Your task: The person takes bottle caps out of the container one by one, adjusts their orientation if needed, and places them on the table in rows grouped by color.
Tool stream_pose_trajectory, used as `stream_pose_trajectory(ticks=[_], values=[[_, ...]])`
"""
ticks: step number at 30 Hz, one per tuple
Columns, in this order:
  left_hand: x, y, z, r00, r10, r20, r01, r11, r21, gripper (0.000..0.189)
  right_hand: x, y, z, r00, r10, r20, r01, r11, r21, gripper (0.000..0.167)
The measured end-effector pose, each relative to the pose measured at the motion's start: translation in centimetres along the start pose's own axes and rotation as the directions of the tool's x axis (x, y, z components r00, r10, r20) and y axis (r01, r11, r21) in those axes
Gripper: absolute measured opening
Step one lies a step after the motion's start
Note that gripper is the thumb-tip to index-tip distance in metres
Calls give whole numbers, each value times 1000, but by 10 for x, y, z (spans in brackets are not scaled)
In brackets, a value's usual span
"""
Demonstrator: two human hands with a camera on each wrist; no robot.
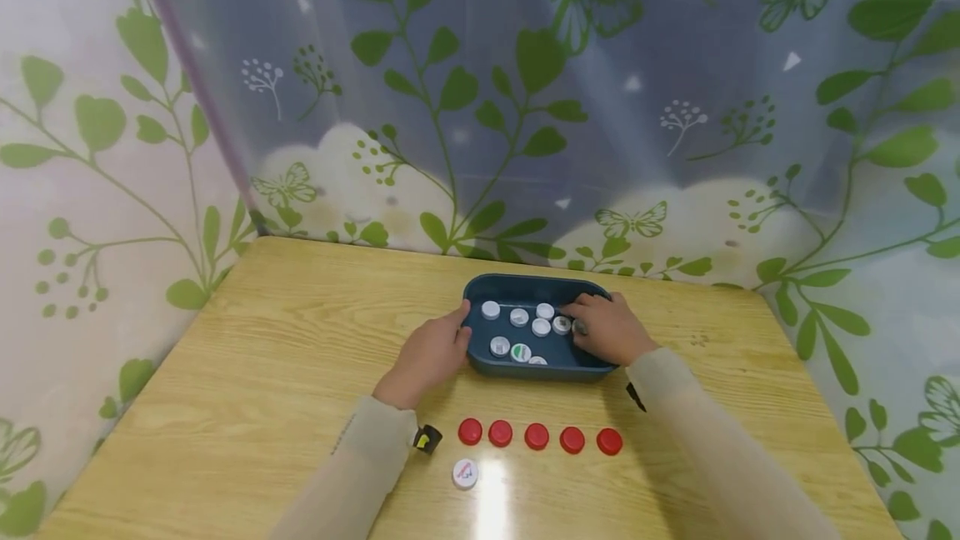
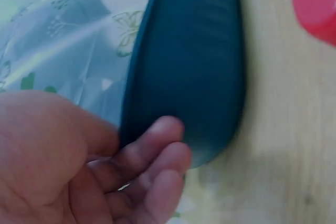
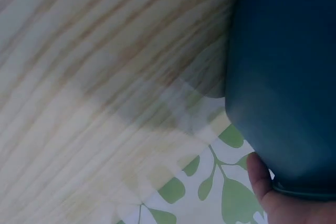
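A dark blue tray [image 1: 540, 372] holds several white bottle caps [image 1: 541, 327], some plain and some marked, one with green. My left hand [image 1: 431, 354] grips its left end, and in the left wrist view curled fingers [image 2: 167, 129] lie against the tray wall. My right hand [image 1: 611, 329] reaches over the right end, its fingers down among the caps. Beside those fingers a greenish-marked cap [image 1: 579, 327] is partly covered; whether they pinch it is unclear. A finger [image 3: 257, 174] of the right hand shows outside the tray in the right wrist view.
In front of the tray, several red bottle caps [image 1: 536, 437] form a row on the wooden table [image 1: 322, 307]. A white cap with a printed mark [image 1: 465, 473] lies nearer, below the row's left end. Leaf-patterned curtains [image 1: 480, 107] surround the back and sides.
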State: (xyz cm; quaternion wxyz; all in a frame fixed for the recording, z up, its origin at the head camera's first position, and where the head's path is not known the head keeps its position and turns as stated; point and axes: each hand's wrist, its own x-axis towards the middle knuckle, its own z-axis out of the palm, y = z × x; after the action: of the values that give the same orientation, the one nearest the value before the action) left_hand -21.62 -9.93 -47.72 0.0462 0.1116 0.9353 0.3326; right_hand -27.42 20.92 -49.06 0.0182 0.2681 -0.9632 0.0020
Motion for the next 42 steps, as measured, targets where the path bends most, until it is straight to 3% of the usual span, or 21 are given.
stream_pose_trajectory(ticks=[5,11,21,25,32,38,42], values=[[2,-1,2,1000,-10,15,12,996,-85,53,0,0,2,1000,25,4,-25,1000,19,30],[2,-2,1,998,-37,44,42,994,-101,54,-2,3,4,996,22,-81,-13,994,109,14],[8,-8,0,998,-21,57,30,985,-169,54,-2,5,2,989,85,-118,-55,971,234,19],[6,-10,-6,993,-14,119,36,981,-193,61,-3,4,2,989,78,-123,-45,966,253,15],[2,-11,-18,973,45,228,-2,983,-182,92,-4,5,3,983,105,-151,-53,947,317,15],[1,-11,-20,971,22,238,24,981,-190,95,-2,7,5,977,123,-176,-46,920,388,18],[0,-12,-21,971,19,238,23,985,-173,95,-2,8,6,963,134,-235,-30,916,400,24]])
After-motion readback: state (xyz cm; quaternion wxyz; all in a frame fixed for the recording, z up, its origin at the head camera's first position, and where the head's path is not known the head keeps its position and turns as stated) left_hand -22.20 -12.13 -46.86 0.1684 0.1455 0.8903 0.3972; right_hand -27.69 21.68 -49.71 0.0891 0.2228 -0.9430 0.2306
